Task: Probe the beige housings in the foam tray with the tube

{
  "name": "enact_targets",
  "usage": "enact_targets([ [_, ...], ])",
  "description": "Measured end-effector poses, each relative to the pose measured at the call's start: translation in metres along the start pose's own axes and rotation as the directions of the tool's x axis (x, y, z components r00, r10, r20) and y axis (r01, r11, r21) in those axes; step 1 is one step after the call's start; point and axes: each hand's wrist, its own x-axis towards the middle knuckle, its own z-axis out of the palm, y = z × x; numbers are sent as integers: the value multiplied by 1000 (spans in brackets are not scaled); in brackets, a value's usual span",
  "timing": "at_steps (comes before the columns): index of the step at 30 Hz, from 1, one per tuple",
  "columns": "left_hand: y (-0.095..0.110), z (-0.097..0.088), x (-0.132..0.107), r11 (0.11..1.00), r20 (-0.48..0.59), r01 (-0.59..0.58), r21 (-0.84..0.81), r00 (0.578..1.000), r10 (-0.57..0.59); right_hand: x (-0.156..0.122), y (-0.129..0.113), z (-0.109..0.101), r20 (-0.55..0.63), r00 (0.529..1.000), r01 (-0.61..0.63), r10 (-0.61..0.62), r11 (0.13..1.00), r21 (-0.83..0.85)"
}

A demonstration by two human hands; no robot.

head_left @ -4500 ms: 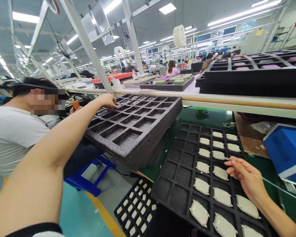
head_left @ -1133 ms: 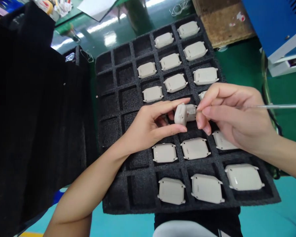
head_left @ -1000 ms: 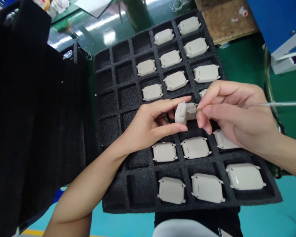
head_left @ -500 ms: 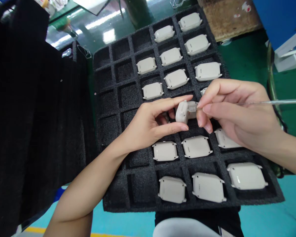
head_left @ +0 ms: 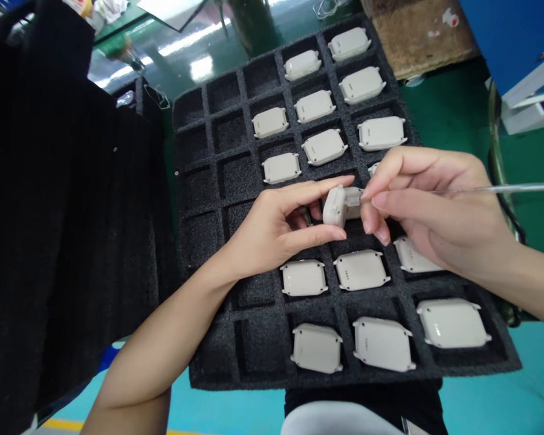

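My left hand (head_left: 274,226) is closed around a beige smartwatch case (head_left: 334,208), its thumb below and forefinger above. The case stands on its side, tilted over the middle of a black foam tray (head_left: 236,382). My right hand (head_left: 444,208) is closed in a pinch at the right of the case, fingertips against it or very near. A thin, pale, shiny rod (head_left: 526,188) runs from this hand to the right edge; its tip and exact kind are hidden. Several similar watch cases, such as one below my hands (head_left: 361,270), lie back-up in the tray's compartments.
Black foam trays (head_left: 95,229) rise in a stack on the left. A green table (head_left: 453,121) lies under the far side, with a wooden board (head_left: 424,36) and blue equipment (head_left: 517,45) at the upper right. The near tray edge overhangs my lap.
Both hands hold almost the same pose on the watch case. The view has shifted very slightly; nothing was let go or newly taken.
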Motion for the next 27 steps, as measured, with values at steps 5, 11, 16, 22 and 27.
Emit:
enact_targets([
  [5, 0, 0, 0, 1000, 1, -1, 2, 1000, 1, -1, 0, -1, 0, 1000, 3, -3, 1000, 3],
  [11, 0, 0, 0, 998, -15, 39, -44, 999, -39, -1, 1, -2, -1, 1000, 14, -14, 1000, 7],
  [16, 0, 0, 0, 1000, -3, 9, -14, 1000, -9, 0, 1, -2, 10, 1000, 7, -7, 1000, 8],
  [22, -1, 0, 0, 999, 20, -15, 48, 1000, 14, 0, 1, -2, 23, 999, -25, 25, 999, 21],
  [27, -3, -4, 1, 978, 78, -131, 165, 990, 119, 0, 0, 0, 37, 998, -62, 60, 996, 63],
])
